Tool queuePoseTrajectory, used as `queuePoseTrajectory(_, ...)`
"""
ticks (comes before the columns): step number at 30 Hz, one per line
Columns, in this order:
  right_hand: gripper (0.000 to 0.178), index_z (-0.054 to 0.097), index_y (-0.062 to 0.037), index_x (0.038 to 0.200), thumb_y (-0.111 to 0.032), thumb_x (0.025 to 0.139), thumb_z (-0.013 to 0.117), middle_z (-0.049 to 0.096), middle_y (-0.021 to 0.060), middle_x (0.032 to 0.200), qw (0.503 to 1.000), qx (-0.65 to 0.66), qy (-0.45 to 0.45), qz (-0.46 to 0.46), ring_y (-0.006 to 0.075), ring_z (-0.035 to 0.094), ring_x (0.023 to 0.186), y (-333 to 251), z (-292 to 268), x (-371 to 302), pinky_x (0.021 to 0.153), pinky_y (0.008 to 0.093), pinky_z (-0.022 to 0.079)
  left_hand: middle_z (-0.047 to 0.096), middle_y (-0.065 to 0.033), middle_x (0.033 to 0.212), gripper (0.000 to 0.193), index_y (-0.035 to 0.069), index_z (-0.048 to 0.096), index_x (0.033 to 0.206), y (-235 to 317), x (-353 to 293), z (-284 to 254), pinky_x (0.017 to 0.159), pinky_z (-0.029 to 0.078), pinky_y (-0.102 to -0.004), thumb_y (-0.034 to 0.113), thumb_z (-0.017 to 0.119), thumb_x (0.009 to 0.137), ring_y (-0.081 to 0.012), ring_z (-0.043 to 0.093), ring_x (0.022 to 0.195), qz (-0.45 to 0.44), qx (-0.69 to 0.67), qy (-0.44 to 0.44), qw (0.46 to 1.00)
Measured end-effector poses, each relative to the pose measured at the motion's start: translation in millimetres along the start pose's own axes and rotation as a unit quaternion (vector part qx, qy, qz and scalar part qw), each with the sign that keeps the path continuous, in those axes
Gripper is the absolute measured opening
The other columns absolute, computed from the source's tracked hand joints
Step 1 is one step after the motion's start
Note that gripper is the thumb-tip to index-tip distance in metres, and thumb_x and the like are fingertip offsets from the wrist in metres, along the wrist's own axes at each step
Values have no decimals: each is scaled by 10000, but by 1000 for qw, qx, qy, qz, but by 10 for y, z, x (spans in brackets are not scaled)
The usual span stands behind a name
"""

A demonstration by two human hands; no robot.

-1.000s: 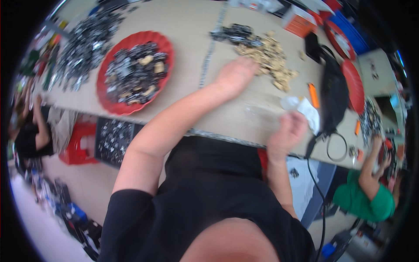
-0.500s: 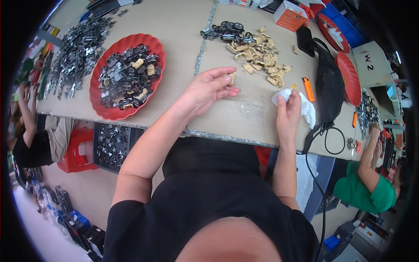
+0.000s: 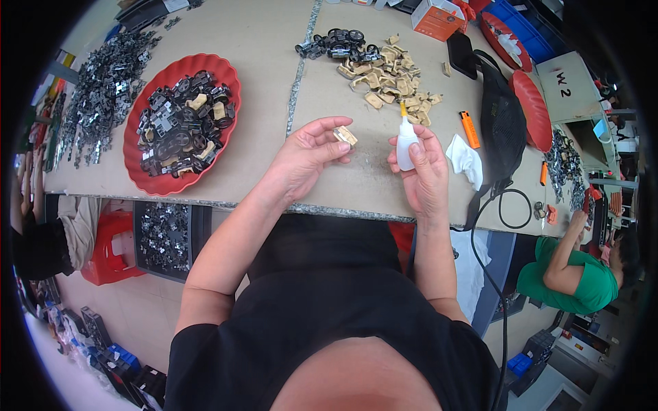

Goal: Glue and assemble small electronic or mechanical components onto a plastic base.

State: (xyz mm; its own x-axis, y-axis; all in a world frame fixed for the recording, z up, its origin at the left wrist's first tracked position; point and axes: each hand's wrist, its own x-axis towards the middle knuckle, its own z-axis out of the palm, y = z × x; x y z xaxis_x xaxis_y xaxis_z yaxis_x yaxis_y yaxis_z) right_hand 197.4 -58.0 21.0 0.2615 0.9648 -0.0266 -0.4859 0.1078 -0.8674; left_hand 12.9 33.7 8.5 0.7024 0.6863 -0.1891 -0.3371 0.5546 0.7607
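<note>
Between the thumb and fingers of my left hand [image 3: 305, 161] is a small tan plastic part [image 3: 345, 135]. My right hand [image 3: 426, 168] grips a white squeeze bottle [image 3: 406, 145], upright with its yellow nozzle pointing up. The two hands are apart above the table, the bottle to the right of the part. Beyond them lies a pile of similar tan parts [image 3: 392, 77], with dark wheeled toy-car chassis [image 3: 336, 44] at its far left. To the left, a red scalloped bowl [image 3: 234, 82] holds dark chassis, some with tan parts among them.
A heap of dark metallic parts [image 3: 103, 89] covers the far left. On the right lie a white cloth [image 3: 465, 162], an orange lighter [image 3: 469, 130], a black bag [image 3: 504, 123] and a black phone [image 3: 462, 55]. A co-worker in green [image 3: 572, 274] sits at the right.
My right hand has brought the bottle left, from beside the white cloth toward my left hand, and turned it upright. The tan part in my left hand now shows more fully.
</note>
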Motion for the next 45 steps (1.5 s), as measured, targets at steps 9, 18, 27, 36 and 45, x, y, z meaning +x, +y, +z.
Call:
queuePoseTrajectory(9,242,536,-14,1021,-134,829,622,561,68,879,991,119,50,-40,118,453,682,205,-98,68,600,245,365,615,-82,909,268,-13,539,1027,-72,-57,20,766,492,-220,-33,632,777,-105,597,856,54,125,59,989)
queuePoseTrajectory(18,243,497,-12,1045,-80,837,604,573,53,892,993,-20,74,-94,98,532,729,325,38,-6,640,233,445,613,-64,913,282,-34,548,1111,-208,-32,-63,775,493,-220,-31,562,830,-119,610,830,125,201,65,969)
queuePoseTrajectory(27,219,475,-7,1017,-73,844,591,510,42,949,970,-170,46,-166,83,507,791,355,83,-87,696,201,423,619,-104,969,252,-43,550,1094,-204,-54,-73,780,497,-232,-31,541,842,-135,615,847,99,183,64,976)
queuePoseTrajectory(36,213,473,6,1000,-68,841,593,476,56,972,953,-232,20,-192,90,498,817,363,76,-81,706,208,422,627,-112,966,259,-43,544,1099,-200,-51,-72,785,495,-234,-32,542,840,-136,613,856,97,181,64,977)
queuePoseTrajectory(45,218,473,10,998,-69,838,599,474,68,970,948,-248,17,-197,101,494,820,374,79,-80,708,215,424,624,-109,972,264,-40,544,1105,-203,-51,-70,790,492,-232,-30,542,841,-133,613,862,104,193,63,974)
